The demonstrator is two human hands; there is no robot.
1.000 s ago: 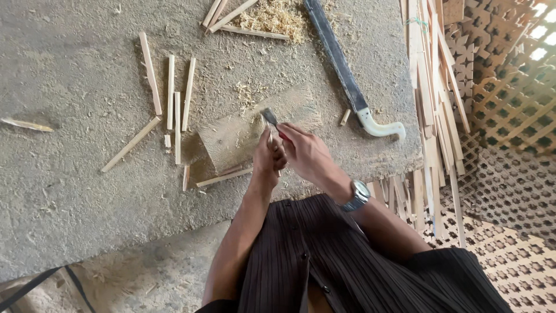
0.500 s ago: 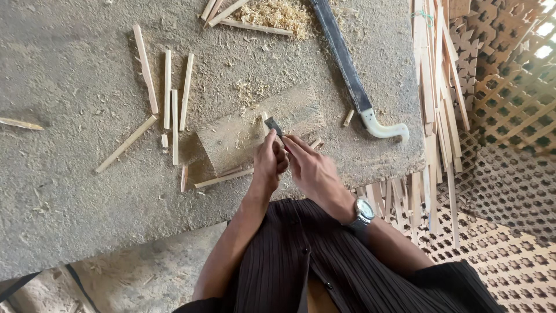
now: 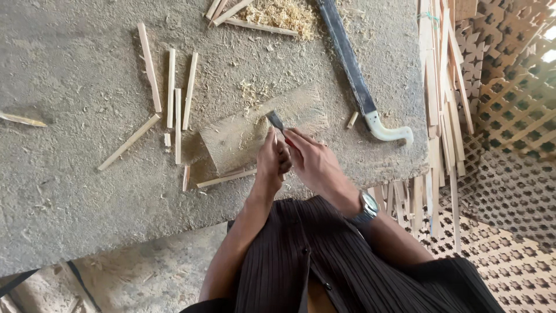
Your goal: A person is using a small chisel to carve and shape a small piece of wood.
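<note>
My left hand [image 3: 272,157] and my right hand [image 3: 313,161] meet over a flat wooden block [image 3: 243,138] on the grey concrete slab [image 3: 69,185]. My right hand grips a small chisel-like knife [image 3: 275,121] with a red handle; its dark blade points away from me onto the block. My left hand is closed right beside the blade; whatever small piece it pinches is hidden by the fingers. A wristwatch [image 3: 366,207] sits on my right wrist.
Several thin wooden sticks [image 3: 171,93] lie left of the block, one more [image 3: 225,178] under my left hand. A long machete with a white handle [image 3: 359,81] lies to the right. Wood shavings [image 3: 282,13] pile at the top. Stick bundles and woven lattice panels [image 3: 509,116] stand on the right.
Both hands stay on the block; the knife blade has shifted slightly forward and the view has drifted a little. Nothing picked up or let go.
</note>
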